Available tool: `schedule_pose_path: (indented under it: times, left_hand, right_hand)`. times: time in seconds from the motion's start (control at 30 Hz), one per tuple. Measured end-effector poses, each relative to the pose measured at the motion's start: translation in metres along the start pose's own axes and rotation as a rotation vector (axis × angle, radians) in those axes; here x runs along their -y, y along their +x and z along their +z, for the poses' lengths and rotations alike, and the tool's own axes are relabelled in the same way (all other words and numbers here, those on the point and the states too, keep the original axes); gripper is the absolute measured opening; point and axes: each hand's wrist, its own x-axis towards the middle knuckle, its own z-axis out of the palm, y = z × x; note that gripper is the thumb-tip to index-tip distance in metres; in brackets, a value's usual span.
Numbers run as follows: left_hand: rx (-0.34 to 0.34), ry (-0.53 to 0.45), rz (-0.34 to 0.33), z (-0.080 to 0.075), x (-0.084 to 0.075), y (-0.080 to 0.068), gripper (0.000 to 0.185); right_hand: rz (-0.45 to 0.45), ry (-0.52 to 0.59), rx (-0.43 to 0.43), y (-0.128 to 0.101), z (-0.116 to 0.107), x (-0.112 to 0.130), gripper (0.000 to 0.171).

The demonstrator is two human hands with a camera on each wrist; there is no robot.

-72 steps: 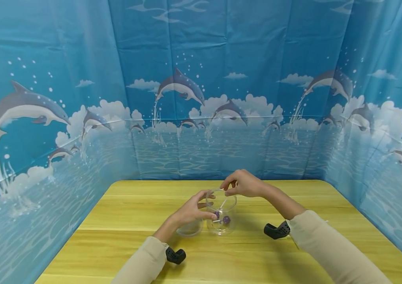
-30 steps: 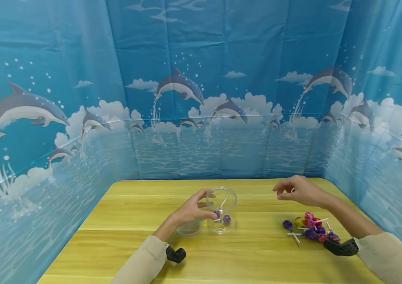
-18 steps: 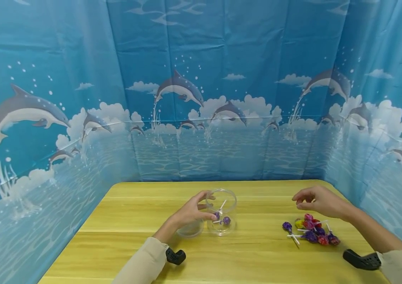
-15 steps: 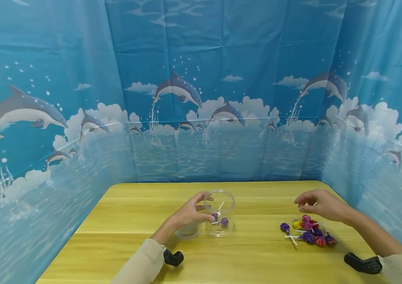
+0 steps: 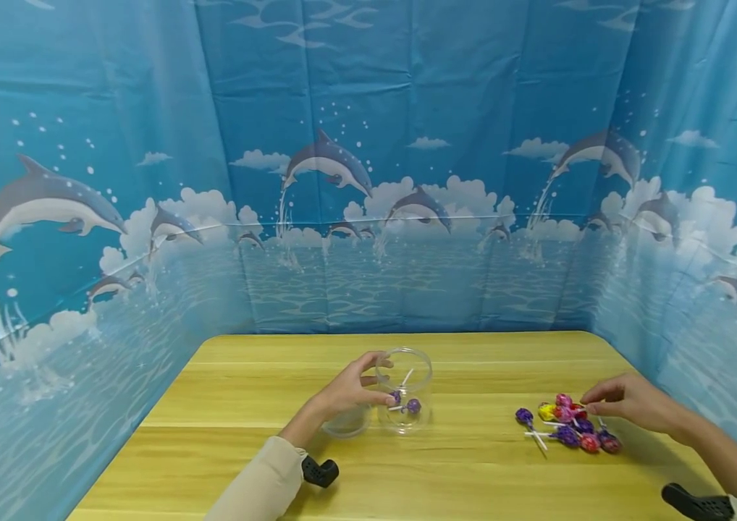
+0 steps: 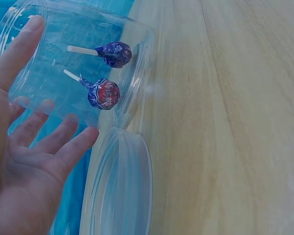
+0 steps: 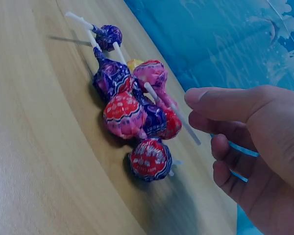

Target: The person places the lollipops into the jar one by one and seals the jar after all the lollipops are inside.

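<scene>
A clear plastic jar [image 5: 405, 420] stands on the table, with a few purple-wrapped lollipops [image 6: 106, 93] inside it. My left hand [image 5: 349, 387] holds the jar from its left side, thumb in front and fingers behind. Off to the right lies a pile of lollipops [image 5: 566, 434] in purple, pink, red and yellow wrappers, their white sticks pointing different ways. At the pile's right edge is my right hand [image 5: 642, 409]. Its thumb and loosely bent fingers are close to a white stick [image 7: 186, 125] in the right wrist view, with nothing visibly pinched.
A clear round lid [image 5: 347, 423] lies on the yellow wood-grain table [image 5: 232, 405], just left of the jar and partly under the left hand. A blue dolphin-print curtain [image 5: 355, 289] encloses the table at the back and sides.
From above the jar's rim, my right hand has swung right and then come down to the lollipop pile, which its sleeve covered earlier. My left hand stays on the jar.
</scene>
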Motion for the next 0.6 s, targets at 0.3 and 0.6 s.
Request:
schedule_pose_path:
  times: [0.3,0.6]
  left_hand:
    - [0.004,0.006,0.001,0.0011,0.0011,-0.0005,0.076]
    - [0.004,0.006,0.008,-0.0002,0.0012,0.0003,0.074]
  right_hand:
    - [0.026,0.020,-0.016,-0.0038,0.0070,-0.0065,0.021]
    - [-0.010,0.008,-0.013,0.0009,0.0101,-0.0101,0.020]
